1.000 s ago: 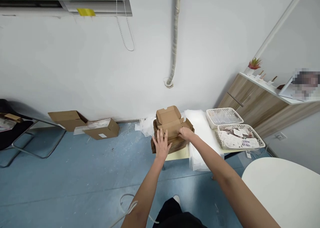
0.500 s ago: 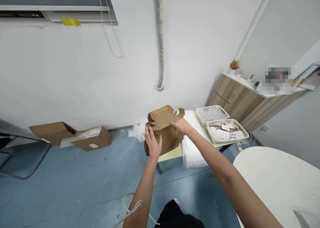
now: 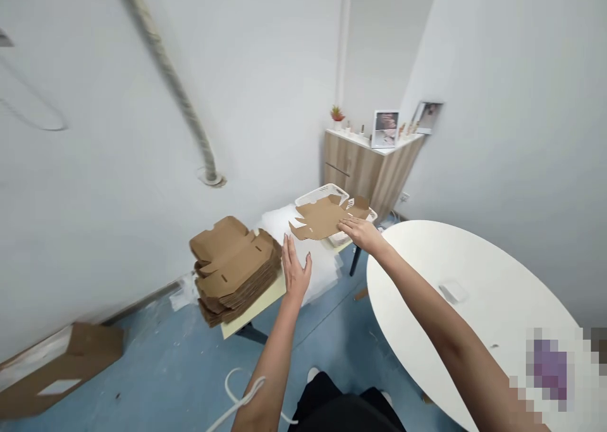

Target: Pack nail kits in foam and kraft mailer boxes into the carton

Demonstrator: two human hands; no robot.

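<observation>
My right hand (image 3: 361, 232) holds one flat, unfolded cardboard box blank (image 3: 322, 219) in the air, above the white foam sheets (image 3: 303, 242) and in front of the white baskets (image 3: 315, 195). My left hand (image 3: 294, 269) is open with fingers stretched out, empty, just right of a stack of flat cardboard box blanks (image 3: 234, 269). That stack rests on a small pale yellow table (image 3: 253, 305).
A white oval table (image 3: 469, 305) fills the right side, with a small white object (image 3: 453, 291) on it. A wooden cabinet (image 3: 365, 169) with a plant and pictures stands in the far corner. An open cardboard box (image 3: 52, 372) lies on the blue floor at left. A wrapped pipe (image 3: 175, 97) runs down the wall.
My right hand has lifted one cardboard blank off the stack and carried it right. My left hand has come off the stack. My view has swung to the right.
</observation>
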